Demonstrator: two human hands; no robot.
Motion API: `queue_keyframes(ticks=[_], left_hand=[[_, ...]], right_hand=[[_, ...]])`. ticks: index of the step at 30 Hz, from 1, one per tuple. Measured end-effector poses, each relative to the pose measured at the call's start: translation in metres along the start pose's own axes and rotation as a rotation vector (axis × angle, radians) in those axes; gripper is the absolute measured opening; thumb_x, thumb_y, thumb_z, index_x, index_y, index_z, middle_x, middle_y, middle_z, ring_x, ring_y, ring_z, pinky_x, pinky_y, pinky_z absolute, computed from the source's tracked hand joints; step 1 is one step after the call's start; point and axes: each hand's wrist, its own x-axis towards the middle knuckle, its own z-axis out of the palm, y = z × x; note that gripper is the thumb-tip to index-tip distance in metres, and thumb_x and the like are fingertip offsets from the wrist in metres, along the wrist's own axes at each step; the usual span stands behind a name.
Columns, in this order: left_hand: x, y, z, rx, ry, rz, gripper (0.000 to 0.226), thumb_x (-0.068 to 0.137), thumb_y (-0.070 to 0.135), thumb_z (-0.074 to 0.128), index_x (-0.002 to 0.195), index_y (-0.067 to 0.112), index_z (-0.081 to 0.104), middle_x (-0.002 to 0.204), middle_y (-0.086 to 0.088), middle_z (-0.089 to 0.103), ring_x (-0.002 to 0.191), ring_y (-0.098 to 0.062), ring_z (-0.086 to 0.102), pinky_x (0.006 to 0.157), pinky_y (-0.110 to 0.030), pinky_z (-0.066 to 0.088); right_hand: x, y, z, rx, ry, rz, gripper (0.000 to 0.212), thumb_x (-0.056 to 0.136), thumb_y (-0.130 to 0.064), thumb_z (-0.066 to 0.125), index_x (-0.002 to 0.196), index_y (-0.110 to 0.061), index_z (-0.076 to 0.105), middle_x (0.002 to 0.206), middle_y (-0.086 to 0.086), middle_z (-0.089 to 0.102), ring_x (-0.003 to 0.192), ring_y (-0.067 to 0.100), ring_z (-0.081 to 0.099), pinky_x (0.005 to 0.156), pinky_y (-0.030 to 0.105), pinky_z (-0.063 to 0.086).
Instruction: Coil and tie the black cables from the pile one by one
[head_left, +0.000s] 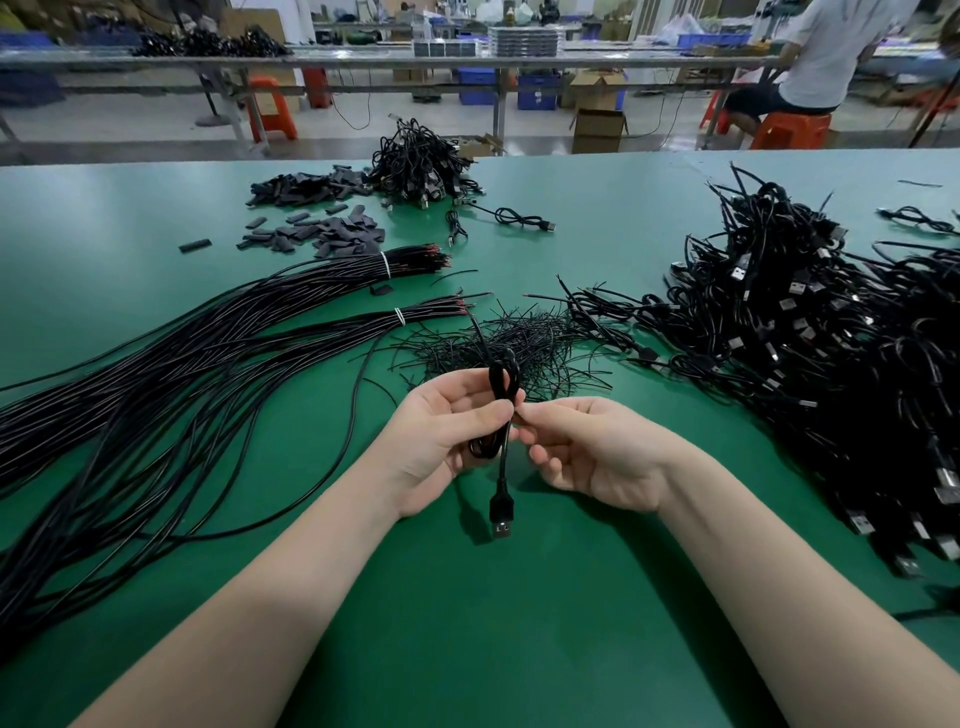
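While pinched by left hand, coiled cable, right hand seemingly pinching beside.

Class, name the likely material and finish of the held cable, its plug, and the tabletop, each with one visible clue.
Held cable: probably flexible plastic or rubber, smooth black; it bends into loops.
Plug: matt black moulded body, apparently plastic, with a shiny, seemingly metal tip.
Tabletop: green mat, maybe rubber or vinyl; even, low sheen.
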Motion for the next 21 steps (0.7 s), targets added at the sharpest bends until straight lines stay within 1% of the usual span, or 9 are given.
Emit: queue_keyframes(ticks=[3, 7, 11, 14, 15, 17, 18, 20, 21], left_hand=[[-0.001, 0.001, 0.0, -0.017, -0.028, -0.005, 0.021, 0.07, 0.006, 0.069, 0.083, 0.021, 0.078, 0.085, 0.001, 0.075, 0.063, -0.01, 0.068, 0.054, -0.02, 0.053], [-0.002, 0.0, -0.002, -0.028, -0.06, -0.016, 0.022, 0.072, 0.003, 0.066, 0.086, 0.017, 0.076, 0.084, 0.0, 0.074, 0.061, -0.01, 0.067, 0.053, -0.019, 0.052], [-0.001, -0.001, -0.002, 0.029, -0.012, -0.022, 0.028, 0.074, 0.013, 0.068, 0.101, 0.013, 0.068, 0.079, 0.005, 0.072, 0.062, -0.007, 0.065, 0.053, -0.017, 0.049], [0.001, -0.003, 0.0, -0.001, 0.052, -0.028, 0.03, 0.073, 0.014, 0.068, 0.102, 0.014, 0.065, 0.078, 0.004, 0.071, 0.063, -0.008, 0.066, 0.054, -0.018, 0.051], [0.002, -0.003, 0.001, 0.0, 0.073, -0.029, 0.031, 0.072, 0.015, 0.068, 0.103, 0.014, 0.064, 0.077, 0.004, 0.071, 0.063, -0.008, 0.066, 0.055, -0.018, 0.051], [0.004, -0.003, 0.003, -0.023, 0.095, -0.042, 0.029, 0.073, 0.016, 0.068, 0.102, 0.014, 0.065, 0.075, 0.002, 0.07, 0.062, -0.007, 0.065, 0.056, -0.018, 0.05], [0.005, -0.003, 0.004, -0.048, 0.095, -0.058, 0.027, 0.074, 0.016, 0.067, 0.101, 0.014, 0.065, 0.075, 0.001, 0.068, 0.062, -0.007, 0.064, 0.056, -0.018, 0.049], [0.005, 0.0, 0.005, -0.107, 0.079, -0.112, 0.024, 0.076, 0.015, 0.066, 0.1, 0.014, 0.066, 0.073, 0.002, 0.066, 0.061, -0.005, 0.062, 0.054, -0.016, 0.049], [0.005, 0.001, 0.005, -0.156, 0.071, -0.152, 0.023, 0.076, 0.014, 0.066, 0.099, 0.013, 0.067, 0.073, 0.002, 0.066, 0.06, -0.005, 0.061, 0.053, -0.015, 0.05]], right_hand=[[-0.001, 0.0, -0.003, 0.031, -0.069, 0.055, 0.012, 0.073, -0.024, 0.07, 0.066, -0.015, 0.074, 0.069, -0.001, 0.065, 0.056, 0.005, 0.059, 0.051, 0.014, 0.049], [-0.001, 0.0, -0.001, 0.065, -0.077, 0.043, 0.01, 0.073, -0.017, 0.069, 0.067, -0.013, 0.075, 0.07, 0.0, 0.069, 0.055, 0.005, 0.059, 0.052, 0.013, 0.05], [0.004, 0.003, 0.002, -0.024, 0.06, -0.151, 0.003, 0.068, -0.016, 0.073, 0.067, -0.014, 0.072, 0.069, 0.002, 0.068, 0.055, 0.006, 0.055, 0.054, 0.016, 0.048], [0.006, 0.003, 0.002, -0.108, 0.135, -0.287, 0.012, 0.069, -0.014, 0.076, 0.074, -0.008, 0.068, 0.069, 0.005, 0.068, 0.058, 0.009, 0.054, 0.058, 0.019, 0.046], [0.007, 0.004, 0.002, -0.198, 0.182, -0.352, 0.011, 0.072, -0.011, 0.077, 0.077, -0.006, 0.068, 0.07, 0.007, 0.068, 0.06, 0.011, 0.054, 0.06, 0.021, 0.046], [0.008, 0.005, 0.003, -0.49, 0.306, -0.528, 0.007, 0.081, -0.008, 0.075, 0.08, -0.004, 0.069, 0.074, 0.01, 0.07, 0.064, 0.012, 0.055, 0.063, 0.024, 0.045], [0.009, 0.006, 0.004, -0.643, 0.367, -0.636, 0.006, 0.083, -0.008, 0.074, 0.079, -0.006, 0.07, 0.074, 0.008, 0.07, 0.064, 0.01, 0.055, 0.063, 0.023, 0.044], [0.011, 0.007, 0.005, -0.947, 0.463, -0.923, 0.006, 0.083, -0.005, 0.072, 0.078, -0.006, 0.069, 0.074, 0.003, 0.065, 0.067, 0.01, 0.054, 0.065, 0.02, 0.043], [0.011, 0.009, 0.005, -1.105, 0.49, -1.085, 0.006, 0.083, -0.002, 0.07, 0.077, -0.003, 0.069, 0.073, 0.005, 0.062, 0.068, 0.015, 0.055, 0.065, 0.023, 0.043]])
